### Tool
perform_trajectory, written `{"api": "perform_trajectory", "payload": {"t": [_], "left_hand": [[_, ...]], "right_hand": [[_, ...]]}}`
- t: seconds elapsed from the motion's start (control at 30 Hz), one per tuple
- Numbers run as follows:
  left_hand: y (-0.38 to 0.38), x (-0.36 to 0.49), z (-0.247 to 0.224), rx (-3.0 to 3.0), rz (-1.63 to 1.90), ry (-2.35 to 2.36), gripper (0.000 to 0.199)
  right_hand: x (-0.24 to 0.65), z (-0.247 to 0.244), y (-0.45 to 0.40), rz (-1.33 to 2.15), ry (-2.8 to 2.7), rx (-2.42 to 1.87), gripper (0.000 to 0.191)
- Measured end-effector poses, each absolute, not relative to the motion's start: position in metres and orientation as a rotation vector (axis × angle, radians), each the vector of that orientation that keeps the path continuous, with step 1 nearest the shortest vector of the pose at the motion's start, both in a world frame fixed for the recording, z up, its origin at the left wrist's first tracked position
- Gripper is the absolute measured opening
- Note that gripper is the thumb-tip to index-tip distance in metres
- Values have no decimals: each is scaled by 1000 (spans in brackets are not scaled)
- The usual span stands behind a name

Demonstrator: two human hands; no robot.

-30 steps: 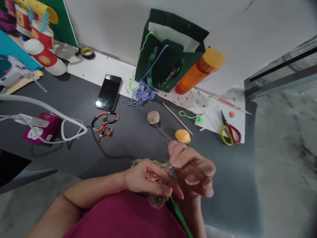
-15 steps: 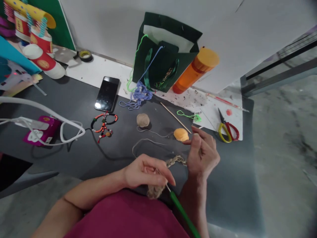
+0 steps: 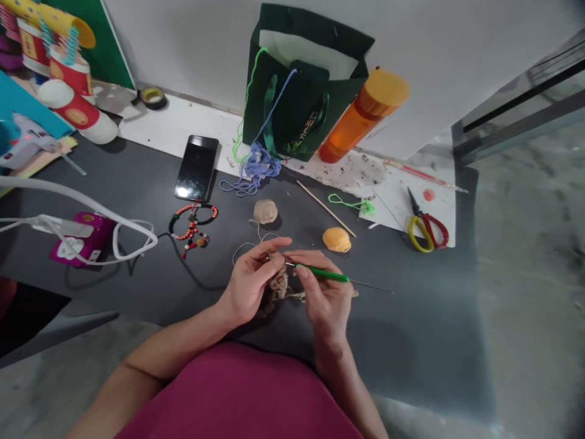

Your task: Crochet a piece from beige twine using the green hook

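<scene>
The fingers of the right hand [image 3: 311, 261] [image 3: 325, 291] are closed around the green handle of a crochet hook [image 3: 320, 272], gripping it like a pencil, with its metal tip pointing left into the work. The fingers of the left hand [image 3: 274, 247] [image 3: 249, 281] curl closed around a short, lumpy piece of tan crochet [image 3: 280, 288], which sits between the two hands, above the dark mat [image 3: 411, 323]. So far only this small piece is worked, with no finished shape showing. A thin strand runs from the left hand to a ball of tan yarn [image 3: 265, 211], just beyond the hands, and plenty of yarn is left on it. Farther out, an orange half-sphere [image 3: 337, 239] lies near the right hand, with a wooden skewer [image 3: 326, 208] and a loop of bright green cord [image 3: 351, 204] beyond it. To the left lie a string of red and black beads [image 3: 192, 227] and a black smartphone [image 3: 196, 168]. Red-and-yellow-handled scissors [image 3: 426, 228] lie far right, while a dark green gift bag [image 3: 292, 85] and an orange bottle [image 3: 363, 116] stand at the far edge.
</scene>
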State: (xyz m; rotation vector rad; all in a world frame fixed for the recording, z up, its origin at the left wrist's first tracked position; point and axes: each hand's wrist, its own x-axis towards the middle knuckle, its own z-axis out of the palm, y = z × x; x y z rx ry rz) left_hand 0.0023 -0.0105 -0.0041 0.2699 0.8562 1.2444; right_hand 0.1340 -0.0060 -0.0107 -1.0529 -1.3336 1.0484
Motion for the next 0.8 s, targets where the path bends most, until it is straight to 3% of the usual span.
{"api": "perform_trajectory", "payload": {"t": [0.43,0.5,0.67,0.8], "left_hand": [[-11,0,-13,428,1190,849,64],[-12,0,-10,479,1206,931,74],[-13,0,-5,556,1273,1019,89],[-12,1,-8,422,1184,885,99]], "right_hand": [[135,-28,-5,1171,-1028,-1007,5],[135,-27,-6,1059,-1159,-1011,6],[131,-25,-9,599,-1432,-984,31],[125,-28,-7,817,-1136,-1015,13]]}}
